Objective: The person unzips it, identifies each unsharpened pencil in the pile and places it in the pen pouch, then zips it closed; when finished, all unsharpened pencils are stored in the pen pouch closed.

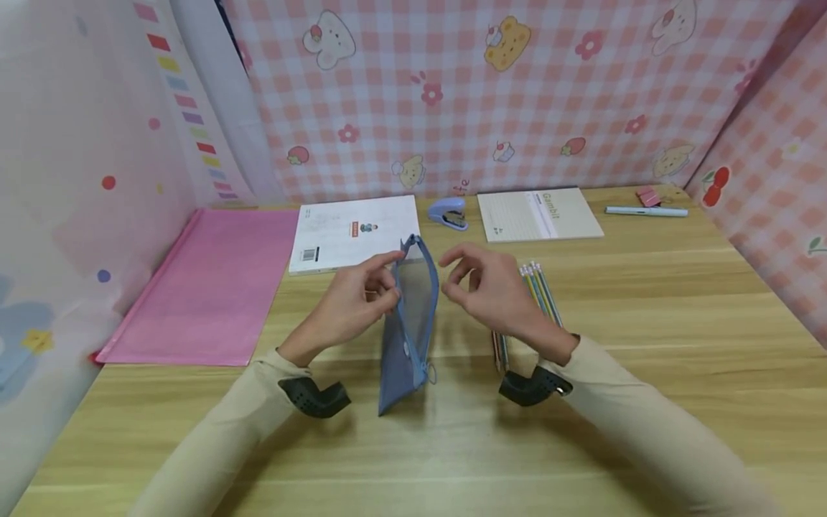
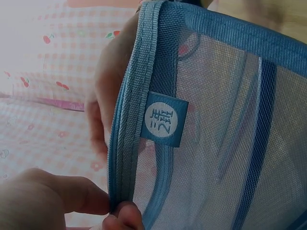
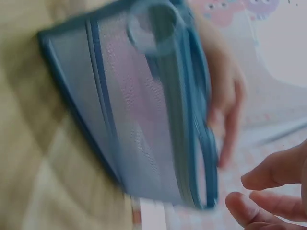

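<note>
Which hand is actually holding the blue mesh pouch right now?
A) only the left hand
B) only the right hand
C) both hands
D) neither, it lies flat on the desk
A: the left hand pinches the top edge of the blue mesh pouch and keeps it standing on the desk, while the right hand hovers beside it with curled fingers that touch nothing.

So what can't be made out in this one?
- Mesh pouch contents: head view shows it edge-on; right wrist view is motion-blurred.
- Left hand grip: head view hides its fingertips behind the pouch.
- Pencils: the right hand covers their middle.
- Notebook print: too small.
</note>
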Available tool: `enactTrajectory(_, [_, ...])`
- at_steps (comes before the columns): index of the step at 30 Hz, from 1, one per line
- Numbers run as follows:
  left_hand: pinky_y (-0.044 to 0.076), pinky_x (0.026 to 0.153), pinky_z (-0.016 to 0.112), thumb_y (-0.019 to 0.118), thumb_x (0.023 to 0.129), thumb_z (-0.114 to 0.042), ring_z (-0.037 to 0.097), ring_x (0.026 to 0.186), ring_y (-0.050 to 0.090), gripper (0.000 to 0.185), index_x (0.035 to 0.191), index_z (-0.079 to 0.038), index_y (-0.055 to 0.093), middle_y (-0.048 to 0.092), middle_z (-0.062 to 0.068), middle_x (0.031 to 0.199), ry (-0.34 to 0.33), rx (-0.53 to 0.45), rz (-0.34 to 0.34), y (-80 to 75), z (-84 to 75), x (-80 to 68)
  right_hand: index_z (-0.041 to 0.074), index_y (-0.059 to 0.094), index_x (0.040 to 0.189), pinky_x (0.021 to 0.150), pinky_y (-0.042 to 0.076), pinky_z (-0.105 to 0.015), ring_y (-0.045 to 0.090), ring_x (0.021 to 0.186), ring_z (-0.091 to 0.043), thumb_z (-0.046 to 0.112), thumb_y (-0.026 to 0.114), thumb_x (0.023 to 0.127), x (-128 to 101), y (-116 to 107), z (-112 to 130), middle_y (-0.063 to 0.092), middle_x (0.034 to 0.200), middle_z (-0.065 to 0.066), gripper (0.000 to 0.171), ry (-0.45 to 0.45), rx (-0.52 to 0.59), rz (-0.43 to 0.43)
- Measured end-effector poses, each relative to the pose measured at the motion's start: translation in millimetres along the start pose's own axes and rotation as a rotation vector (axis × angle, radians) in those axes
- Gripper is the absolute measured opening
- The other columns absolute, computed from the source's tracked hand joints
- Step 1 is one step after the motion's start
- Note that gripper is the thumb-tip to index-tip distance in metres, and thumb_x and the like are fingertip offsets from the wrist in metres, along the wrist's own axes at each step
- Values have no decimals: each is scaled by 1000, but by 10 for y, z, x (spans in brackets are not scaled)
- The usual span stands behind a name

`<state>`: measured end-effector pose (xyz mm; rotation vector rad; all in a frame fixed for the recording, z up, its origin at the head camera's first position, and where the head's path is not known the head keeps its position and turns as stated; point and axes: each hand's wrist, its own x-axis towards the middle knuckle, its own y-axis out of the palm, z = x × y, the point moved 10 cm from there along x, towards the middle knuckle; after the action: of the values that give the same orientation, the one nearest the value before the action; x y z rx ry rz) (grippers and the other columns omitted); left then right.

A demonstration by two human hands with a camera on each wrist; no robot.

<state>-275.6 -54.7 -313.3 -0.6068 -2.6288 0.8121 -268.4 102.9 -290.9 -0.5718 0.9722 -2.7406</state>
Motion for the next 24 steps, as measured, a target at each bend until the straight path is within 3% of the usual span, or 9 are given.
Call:
enactTrajectory(4, [53, 67, 25, 58, 96, -6, 13, 71, 64, 54, 149, -5, 46, 68, 9, 92, -9, -1, 1, 1, -6, 1, 7, 70, 105, 55, 40, -23, 53, 57, -17, 7, 69, 88, -17, -285, -248, 74, 83, -11, 17, 31, -78, -23])
enactTrajectory(9, [53, 67, 24, 58, 96, -6, 12, 70, 64, 54, 149, -3, 46, 69, 10, 92, -10, -2, 9, 12, -16, 8, 5, 71, 100, 61, 44, -25, 58, 68, -16, 11, 71, 89, -102, -476, -599, 73, 85, -11, 13, 89, -192, 76])
enactTrajectory(16, [53, 68, 24, 58, 96, -5, 12, 70, 64, 54, 148, -3, 46, 68, 10, 91, 3, 1, 18, 20, -40, 14, 4, 71, 96, 59, 42, -25, 55, 65, -11, 11, 76, 86, -275, -476, -964, 70, 79, -5, 13, 106, -272, 245])
enactTrajectory(24, [53, 66, 23, 57, 96, -4, 11, 70, 64, 53, 148, -2, 46, 68, 11, 91, 10, -10, 33, 32, -47, 4, 4, 71, 96, 60, 44, -24, 55, 69, -13, 3, 71, 87, -377, -439, -1235, 69, 81, -4, 9, 143, -252, 309])
